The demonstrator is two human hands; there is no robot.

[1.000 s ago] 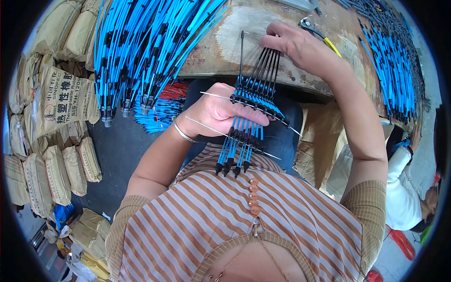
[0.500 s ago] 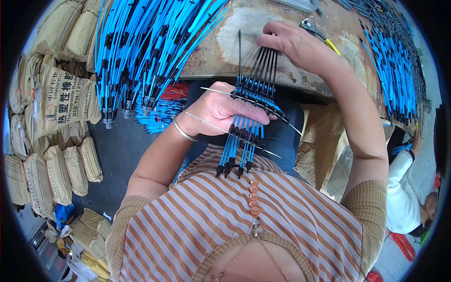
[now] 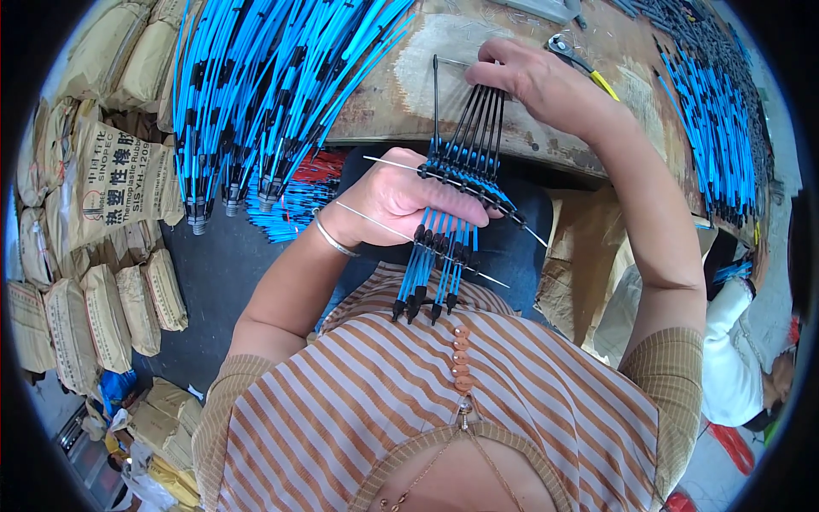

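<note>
My left hand (image 3: 388, 198) is closed around a row of slim blue-and-black rods (image 3: 461, 177), held over my lap. Black fittings join the rods, and thin pale wires cross the row above and below that hand. The rods' lower blue parts, with black tips, hang toward my striped top. Over the table edge, my right hand (image 3: 539, 84) pinches near the far black ends of several rods, by a thin wire. One black rod (image 3: 436, 98) stands apart to the left of the others, its top close to that wire. My right fingertips partly hide the rod ends.
A large bundle of blue rods (image 3: 256, 94) overhangs the worn wooden table (image 3: 384, 107). Pliers (image 3: 589, 68) with a yellow handle lie beyond my right hand. More blue rods (image 3: 717, 136) lie far right. Brown sacks (image 3: 111, 171) stack at left; another person's white sleeve (image 3: 729, 341) shows at right.
Both hands and the rods stay nearly where they were. At the right, the other person's white sleeve has shifted slightly.
</note>
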